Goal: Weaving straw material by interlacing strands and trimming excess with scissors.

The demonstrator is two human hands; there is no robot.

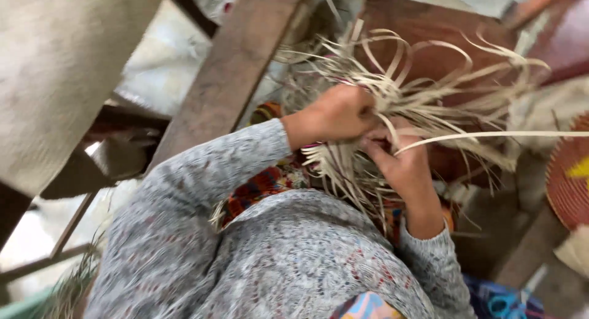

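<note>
I see dry, pale straw strips [392,98] (matt and stiff), a rough brown wood beam [233,67], and soft grey knit sleeves [202,172].

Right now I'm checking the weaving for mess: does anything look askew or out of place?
Nothing looks damaged. Both hands, left and right, grip a bundle of pale straw-coloured flat strips; its loose ends splay and curl untidily, and one long strip juts sideways.

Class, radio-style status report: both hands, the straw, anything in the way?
Left hand shut on pale straw strips. Right hand pinching strands beneath. Loose ends fan out over wooden board; nothing blocking the hands.
</note>
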